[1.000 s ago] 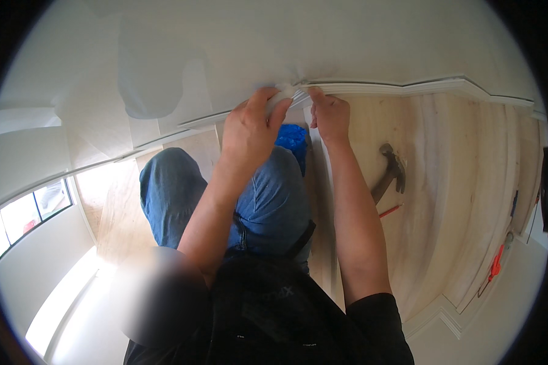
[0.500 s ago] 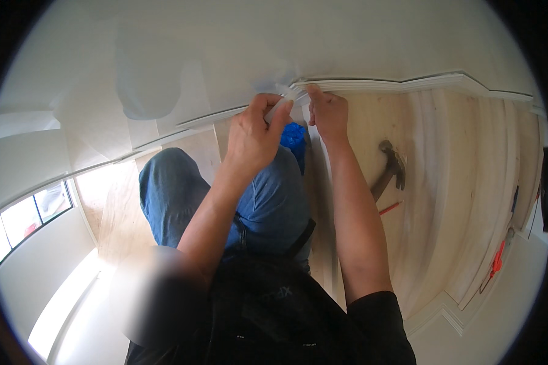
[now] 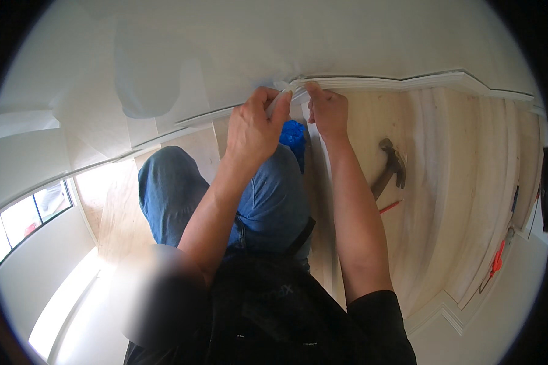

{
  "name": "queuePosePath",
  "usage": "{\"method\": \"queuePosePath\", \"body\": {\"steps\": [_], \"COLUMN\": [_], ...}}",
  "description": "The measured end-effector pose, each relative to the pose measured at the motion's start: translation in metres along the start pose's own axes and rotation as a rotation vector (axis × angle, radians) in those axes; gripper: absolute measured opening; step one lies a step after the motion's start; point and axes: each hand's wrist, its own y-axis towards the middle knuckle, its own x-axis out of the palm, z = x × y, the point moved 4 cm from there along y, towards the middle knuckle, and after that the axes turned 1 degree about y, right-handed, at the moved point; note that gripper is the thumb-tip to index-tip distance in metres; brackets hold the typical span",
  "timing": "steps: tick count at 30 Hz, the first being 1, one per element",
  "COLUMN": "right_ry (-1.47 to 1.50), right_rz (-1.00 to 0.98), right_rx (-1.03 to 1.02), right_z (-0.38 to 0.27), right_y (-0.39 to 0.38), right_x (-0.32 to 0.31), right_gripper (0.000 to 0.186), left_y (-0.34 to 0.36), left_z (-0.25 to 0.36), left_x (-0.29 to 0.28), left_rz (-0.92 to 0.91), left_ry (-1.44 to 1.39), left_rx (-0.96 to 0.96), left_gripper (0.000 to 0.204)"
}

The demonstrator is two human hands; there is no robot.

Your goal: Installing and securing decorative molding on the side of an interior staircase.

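Observation:
My left hand (image 3: 254, 131) pinches a whitish, translucent strip (image 3: 278, 101) between thumb and fingers; its exact kind does not show. The strip's upper end lies against a joint in the white baseboard moulding (image 3: 365, 84) at the foot of the wall. Just right of it, my right hand (image 3: 329, 112) has its index fingertip on the moulding. The other fingers of that hand are curled in, and anything inside them is hidden. Below and between the hands, a crumpled blue plastic bag (image 3: 293, 137) lies by my knee (image 3: 271, 188).
Wooden stair treads (image 3: 429, 201) descend on the right. A claw hammer (image 3: 391, 167) and a red pencil (image 3: 391, 207) lie on the nearest one. Farther right is a red-handled tool (image 3: 498, 258). The glossy pale wall (image 3: 243, 42) runs along the far side.
My left hand has shifted very slightly left, and the whitish strip's upper end sits a little higher and more left against the moulding joint. My right hand stays in place.

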Motion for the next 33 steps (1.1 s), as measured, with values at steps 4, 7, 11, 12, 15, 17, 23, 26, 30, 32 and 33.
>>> {"method": "queuePosePath", "body": {"steps": [4,7,11,12,15,17,23,26,30,32,33], "right_ry": [0.030,0.043,0.034,0.032,0.033,0.026,0.005,0.003,-0.008,0.006,0.020], "right_rz": [-0.006,-0.013,0.000,0.001,-0.020,-0.019,-0.007,-0.005,-0.007,-0.011,-0.016], "right_rx": [0.029,0.015,0.016,0.009,0.006,0.009,0.020,0.018,0.020,0.019,0.018], "right_z": [0.0024,0.0018,0.0027,0.0045,0.0068,0.0055,0.0023,0.0040,0.0043,0.0034,0.0046], "right_y": [0.0009,0.0004,0.0009,0.0014,0.0041,0.0026,0.0000,0.0015,0.0012,0.0013,0.0018], "right_x": [0.0000,0.0012,0.0016,0.0010,-0.0010,0.0012,-0.0011,0.0024,0.0007,0.0007,0.0005], "right_gripper": [0.057,0.057,0.058,0.059,0.057,0.058,0.059,0.060,0.059,0.058,0.058], "left_y": [0.0009,0.0012,0.0014,0.0013,0.0021,0.0020,0.0012,0.0004,-0.0010,-0.0028,-0.0038], "left_z": [0.0007,0.0011,0.0045,0.0053,0.0066,0.0061,0.0059,0.0050,0.0036,-0.0009,-0.0013], "left_x": [0.0010,0.0018,0.0028,0.0030,0.0028,0.0017,0.0019,-0.0017,-0.0016,-0.0013,-0.0011], "left_rz": [-0.006,-0.007,-0.021,-0.029,-0.055,-0.050,-0.046,-0.031,-0.031,-0.029,-0.028], "left_ry": [0.012,0.016,0.007,-0.005,0.013,0.017,0.019,0.009,-0.006,-0.023,-0.040], "left_rx": [-0.003,-0.006,-0.037,-0.057,-0.068,-0.076,-0.097,-0.108,-0.126,-0.080,-0.034], "left_gripper": [0.033,0.034,0.034,0.035,0.036,0.036,0.037,0.037,0.035,0.034,0.032]}}
